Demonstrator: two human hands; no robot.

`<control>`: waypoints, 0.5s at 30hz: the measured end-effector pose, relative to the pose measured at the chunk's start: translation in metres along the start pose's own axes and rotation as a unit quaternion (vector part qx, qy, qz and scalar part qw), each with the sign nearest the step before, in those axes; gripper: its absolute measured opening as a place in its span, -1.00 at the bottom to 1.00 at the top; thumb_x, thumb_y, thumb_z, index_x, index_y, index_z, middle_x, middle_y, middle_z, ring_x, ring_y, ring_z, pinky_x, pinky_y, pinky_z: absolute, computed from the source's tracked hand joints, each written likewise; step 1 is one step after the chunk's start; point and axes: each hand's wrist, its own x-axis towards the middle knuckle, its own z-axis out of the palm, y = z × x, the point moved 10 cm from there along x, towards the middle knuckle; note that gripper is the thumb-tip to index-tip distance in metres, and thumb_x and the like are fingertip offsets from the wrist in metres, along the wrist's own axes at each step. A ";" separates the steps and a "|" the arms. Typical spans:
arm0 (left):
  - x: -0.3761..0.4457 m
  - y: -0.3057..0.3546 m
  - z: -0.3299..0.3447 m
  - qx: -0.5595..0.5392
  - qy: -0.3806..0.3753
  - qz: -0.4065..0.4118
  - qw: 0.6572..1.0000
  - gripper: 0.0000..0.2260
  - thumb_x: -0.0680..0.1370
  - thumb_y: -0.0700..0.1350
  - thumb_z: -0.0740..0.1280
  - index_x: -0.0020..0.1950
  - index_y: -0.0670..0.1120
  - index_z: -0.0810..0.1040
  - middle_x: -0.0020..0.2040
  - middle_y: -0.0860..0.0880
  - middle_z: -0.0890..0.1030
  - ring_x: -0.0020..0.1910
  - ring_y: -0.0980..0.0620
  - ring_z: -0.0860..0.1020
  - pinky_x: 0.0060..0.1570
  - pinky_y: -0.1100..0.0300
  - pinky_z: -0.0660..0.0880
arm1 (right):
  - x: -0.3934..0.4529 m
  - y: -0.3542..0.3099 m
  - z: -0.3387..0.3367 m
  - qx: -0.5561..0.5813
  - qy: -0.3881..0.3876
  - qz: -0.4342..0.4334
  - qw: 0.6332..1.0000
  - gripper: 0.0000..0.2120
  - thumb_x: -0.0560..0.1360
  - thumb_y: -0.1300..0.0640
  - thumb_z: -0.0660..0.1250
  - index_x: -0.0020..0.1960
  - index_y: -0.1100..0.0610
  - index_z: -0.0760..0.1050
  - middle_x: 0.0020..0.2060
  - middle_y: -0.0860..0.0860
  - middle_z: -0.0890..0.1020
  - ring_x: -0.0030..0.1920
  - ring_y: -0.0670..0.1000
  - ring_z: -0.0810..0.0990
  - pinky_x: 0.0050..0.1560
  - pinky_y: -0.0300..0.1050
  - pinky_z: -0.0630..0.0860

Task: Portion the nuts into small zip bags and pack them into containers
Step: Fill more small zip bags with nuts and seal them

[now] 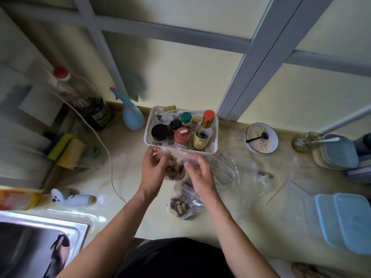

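I hold a small clear zip bag (pixel 176 157) with a red seal line up above the counter; brown nuts fill its lower part. My left hand (pixel 154 167) pinches the bag's top left edge. At the right side, my right hand (pixel 198 171) pinches the seal. Below my hands a second filled bag of nuts (pixel 184 205) lies on the counter. Empty zip bags (pixel 224 167) lie to the right. Blue-lidded containers (pixel 345 219) stand at the right edge.
A white basket of jars and bottles (pixel 148 135) stands behind the bag. A bowl of oats with a black spoon (pixel 261 137) sits to the right, a glass jar (pixel 305 141) beyond it. A steel sink (pixel 40 245) is at the lower left, a blue spray bottle (pixel 132 115) by the wall.
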 end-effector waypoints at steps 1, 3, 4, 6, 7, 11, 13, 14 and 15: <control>-0.001 0.001 -0.003 -0.011 0.003 -0.001 1.000 -0.80 0.64 -0.22 0.32 0.08 -0.35 0.39 -0.24 -0.18 0.65 -0.26 -0.10 0.63 -0.19 0.17 0.58 | -0.003 -0.007 -0.001 0.010 0.015 -0.019 1.000 -0.85 0.61 0.15 0.37 0.15 -0.03 0.60 0.04 -0.05 0.72 0.08 -0.09 0.68 0.13 -0.11 0.61; -0.002 0.007 -0.010 -0.006 0.002 0.009 1.000 -0.81 0.63 -0.19 0.34 0.11 -0.32 0.49 -0.29 -0.14 0.65 -0.31 -0.04 0.62 -0.23 0.22 0.56 | -0.009 -0.019 -0.002 0.042 0.027 -0.062 0.997 -0.92 0.62 0.18 0.37 0.04 0.05 0.62 -0.05 -0.03 0.72 0.02 -0.04 0.68 0.09 -0.11 0.58; -0.003 0.009 -0.012 0.001 0.000 0.016 1.000 -0.81 0.63 -0.17 0.33 0.11 -0.31 0.52 -0.32 -0.11 0.63 -0.34 0.00 0.60 -0.24 0.24 0.54 | -0.013 -0.024 -0.001 0.059 0.024 -0.080 0.995 -0.92 0.63 0.21 0.35 0.03 0.09 0.62 -0.06 -0.01 0.72 0.02 -0.02 0.67 0.11 -0.10 0.56; -0.007 0.012 -0.016 0.004 -0.002 0.026 1.000 -0.79 0.65 -0.14 0.32 0.08 -0.31 0.52 -0.35 -0.09 0.57 -0.38 0.03 0.56 -0.28 0.23 0.53 | -0.021 -0.030 0.000 0.064 0.020 -0.095 0.993 -0.89 0.65 0.21 0.32 0.05 0.15 0.63 -0.04 0.02 0.72 0.06 0.02 0.67 0.15 -0.13 0.55; -0.010 0.012 -0.018 0.008 -0.002 0.032 0.999 -0.78 0.66 -0.14 0.30 0.07 -0.32 0.50 -0.34 -0.09 0.57 -0.38 0.02 0.55 -0.29 0.22 0.53 | -0.024 -0.031 0.000 0.051 0.021 -0.094 0.994 -0.87 0.66 0.21 0.30 0.06 0.17 0.63 -0.04 0.03 0.72 0.07 0.03 0.67 0.16 -0.18 0.54; -0.029 0.013 -0.023 0.087 0.014 0.067 0.994 -0.77 0.71 -0.07 0.18 0.05 -0.24 0.41 -0.23 0.00 0.67 -0.27 0.03 0.60 -0.24 0.12 0.53 | -0.039 -0.030 0.006 -0.059 0.042 -0.105 0.992 -0.75 0.70 0.19 0.20 -0.04 0.15 0.62 -0.09 -0.03 0.73 0.01 -0.07 0.67 0.07 -0.26 0.51; -0.039 0.010 -0.025 0.149 0.033 0.075 0.985 -0.78 0.72 -0.03 0.12 0.02 -0.17 0.37 -0.25 0.08 0.67 -0.30 0.06 0.60 -0.26 0.06 0.53 | -0.045 -0.020 0.011 -0.094 0.075 -0.091 0.989 -0.69 0.71 0.09 0.15 -0.09 0.12 0.59 -0.15 -0.08 0.72 -0.07 -0.13 0.65 0.01 -0.25 0.50; -0.044 0.008 -0.026 0.174 0.047 0.076 0.981 -0.78 0.73 -0.01 0.10 0.01 -0.13 0.36 -0.28 0.06 0.67 -0.32 0.08 0.61 -0.27 0.08 0.54 | -0.048 -0.015 0.012 -0.100 0.100 -0.078 0.987 -0.64 0.70 0.01 0.11 -0.10 0.13 0.57 -0.19 -0.05 0.71 -0.11 -0.10 0.64 -0.03 -0.22 0.49; -0.048 0.004 -0.028 0.190 0.061 0.072 0.977 -0.79 0.72 0.01 0.09 0.01 -0.10 0.35 -0.33 0.02 0.67 -0.36 0.07 0.62 -0.27 0.07 0.56 | -0.052 -0.010 0.013 -0.101 0.127 -0.066 0.985 -0.60 0.68 -0.05 0.08 -0.10 0.16 0.54 -0.22 -0.01 0.70 -0.15 -0.06 0.64 -0.06 -0.17 0.50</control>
